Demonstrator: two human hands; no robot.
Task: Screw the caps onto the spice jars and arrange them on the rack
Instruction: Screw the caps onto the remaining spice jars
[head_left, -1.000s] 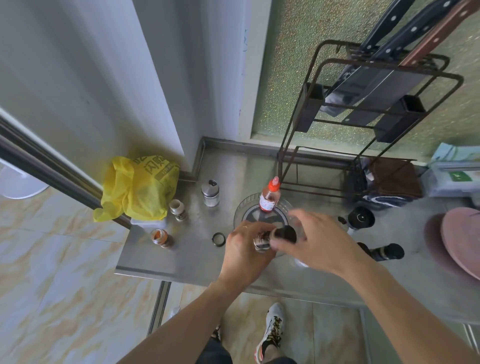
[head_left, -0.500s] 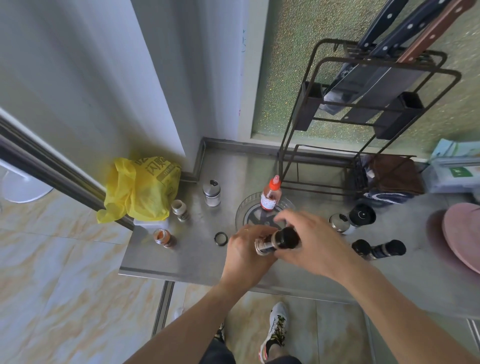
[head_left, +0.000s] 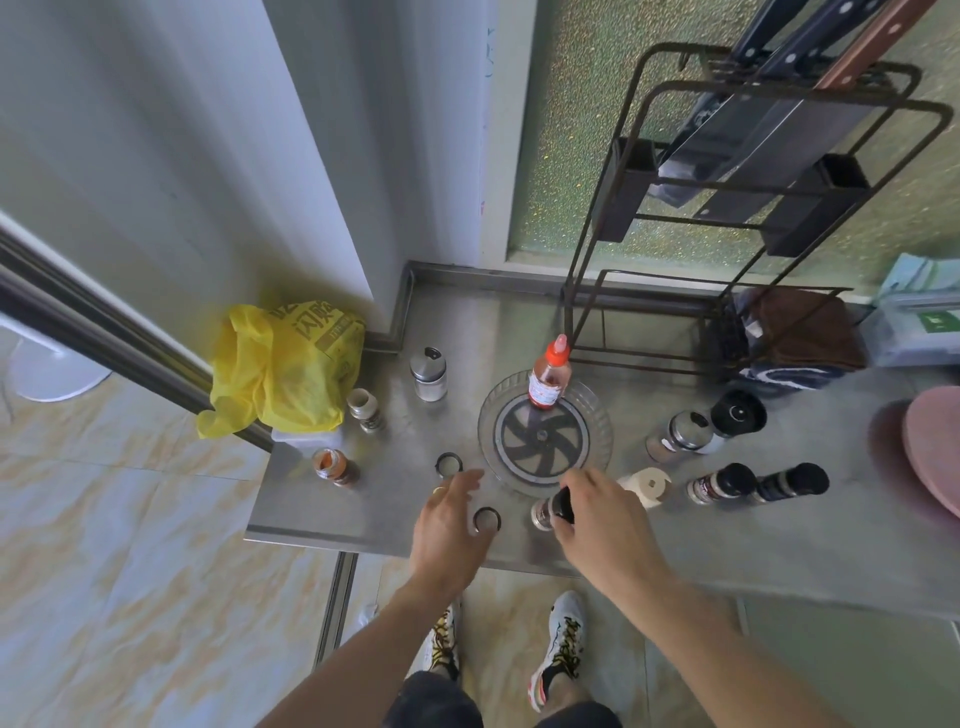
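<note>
Head view: right hand (head_left: 602, 514) closed around black-capped spice jar (head_left: 551, 512) on counter (head_left: 395, 499); left hand (head_left: 451, 525) open, empty, beside loose cap (head_left: 487, 518); uncapped jar (head_left: 335, 466) filled with orange powder.

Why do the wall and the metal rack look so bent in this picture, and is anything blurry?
Head view: the wide-angle lens bows straight lines, so the wire rack and wall edges lean outward. The left hand is slightly motion-smeared; the right hand and the jar it grips are sharper. Soft daylight glares dully off the steel counter.
</note>
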